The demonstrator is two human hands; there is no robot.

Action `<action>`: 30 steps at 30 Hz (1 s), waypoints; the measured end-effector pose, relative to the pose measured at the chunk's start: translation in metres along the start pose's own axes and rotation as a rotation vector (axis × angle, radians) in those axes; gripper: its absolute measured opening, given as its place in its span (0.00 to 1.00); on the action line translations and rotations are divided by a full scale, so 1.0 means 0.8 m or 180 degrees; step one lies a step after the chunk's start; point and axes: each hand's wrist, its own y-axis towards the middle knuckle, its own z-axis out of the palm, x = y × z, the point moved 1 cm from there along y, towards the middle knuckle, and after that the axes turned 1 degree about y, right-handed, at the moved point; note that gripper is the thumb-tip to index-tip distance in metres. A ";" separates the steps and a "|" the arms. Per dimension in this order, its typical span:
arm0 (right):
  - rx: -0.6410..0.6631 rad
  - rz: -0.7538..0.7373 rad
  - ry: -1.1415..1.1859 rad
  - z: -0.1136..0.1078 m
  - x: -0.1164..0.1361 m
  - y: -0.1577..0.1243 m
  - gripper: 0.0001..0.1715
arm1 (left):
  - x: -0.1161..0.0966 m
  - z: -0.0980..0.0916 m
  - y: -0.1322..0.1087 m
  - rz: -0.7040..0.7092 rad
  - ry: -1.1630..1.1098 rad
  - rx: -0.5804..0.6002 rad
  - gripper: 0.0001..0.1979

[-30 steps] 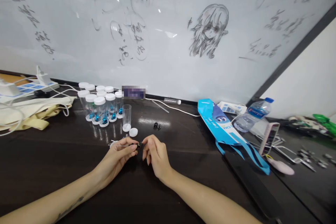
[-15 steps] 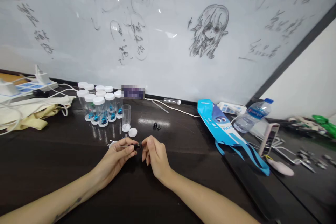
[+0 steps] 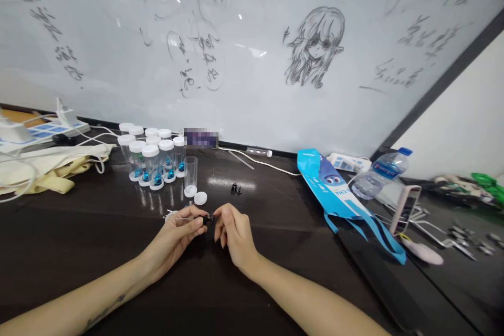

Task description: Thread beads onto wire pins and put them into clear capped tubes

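Between thumb and fingers, my left hand (image 3: 185, 228) pinches a small black piece (image 3: 208, 218). A thin white cord (image 3: 186, 218) runs from it leftward across the fingers. My right hand (image 3: 233, 228) is at the black piece's right end, fingers curled and thumb against the index finger. Anything small in that pinch is hidden. Just beyond the hands stand an open clear tube (image 3: 191, 173) and its loose white cap (image 3: 200, 198). A few small black parts (image 3: 236, 188) lie on the dark table beyond my right hand. Another small white item (image 3: 171, 214) is partly covered by my left hand.
Several white-capped clear tubes (image 3: 150, 168) with blue contents stand at the back left. A capped tube (image 3: 259, 152) lies by the whiteboard (image 3: 244, 89). To the right are a blue bag (image 3: 325, 184), a water bottle (image 3: 380, 172) and a phone (image 3: 405, 210). Cloth (image 3: 59, 168) lies left.
The view has shifted very slightly. Both hands keep nearly the same pose around the small black piece, and the table items stay where they were.
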 end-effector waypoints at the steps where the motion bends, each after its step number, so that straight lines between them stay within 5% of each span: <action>1: -0.0006 0.0009 0.0003 0.000 0.001 0.000 0.24 | 0.000 0.000 0.000 -0.0006 -0.0011 -0.0007 0.09; 30: 0.0024 0.0060 -0.0075 0.000 0.000 0.000 0.25 | -0.002 0.005 -0.001 -0.0032 -0.0020 -0.0042 0.09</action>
